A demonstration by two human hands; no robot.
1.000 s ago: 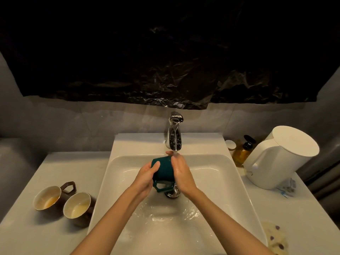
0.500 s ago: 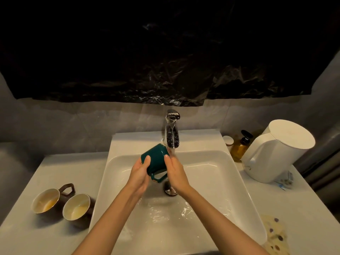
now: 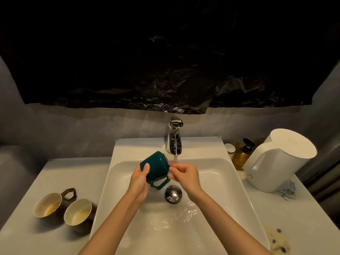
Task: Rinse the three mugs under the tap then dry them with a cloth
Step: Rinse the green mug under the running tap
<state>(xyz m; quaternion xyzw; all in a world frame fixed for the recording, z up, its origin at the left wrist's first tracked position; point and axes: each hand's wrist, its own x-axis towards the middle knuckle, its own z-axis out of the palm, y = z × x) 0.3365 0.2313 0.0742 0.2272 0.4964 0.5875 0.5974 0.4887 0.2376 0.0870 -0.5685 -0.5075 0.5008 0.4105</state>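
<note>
The dark green ceramic mug (image 3: pixel 154 166) now tips sideways below the chrome tap (image 3: pixel 174 142). The left hand (image 3: pixel 138 181) grips it; the right hand (image 3: pixel 185 174) curls at its rim, grip unclear. First rinse continues.

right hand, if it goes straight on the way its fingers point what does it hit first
The green mug, at its rim just left of the right hand; depth is unclear, so they may already touch.
</note>
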